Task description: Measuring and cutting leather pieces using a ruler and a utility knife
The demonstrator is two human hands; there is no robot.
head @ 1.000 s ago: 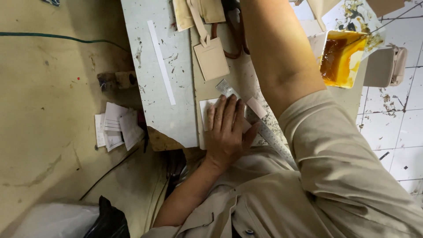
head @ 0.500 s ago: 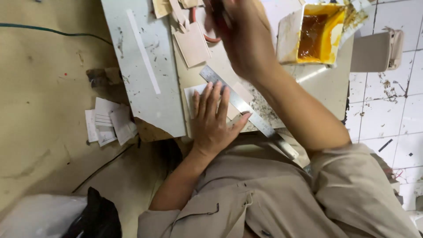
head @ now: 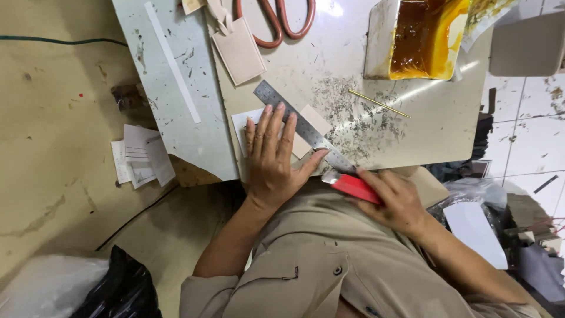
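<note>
The left hand lies flat with fingers spread, pressing a steel ruler down onto a pale card piece and a white sheet beneath; the spread of the fingers appears meant to keep the ruler from sliding. The right hand is closed around a red-handled knife, its tip at the near end of the ruler, so that the ruler's edge can guide the blade. The work sits at the near edge of the tabletop, close to the body. Farther off lie a tan tag-shaped piece, orange-handled scissors, a thin stick and an open tub of amber glue.
</note>
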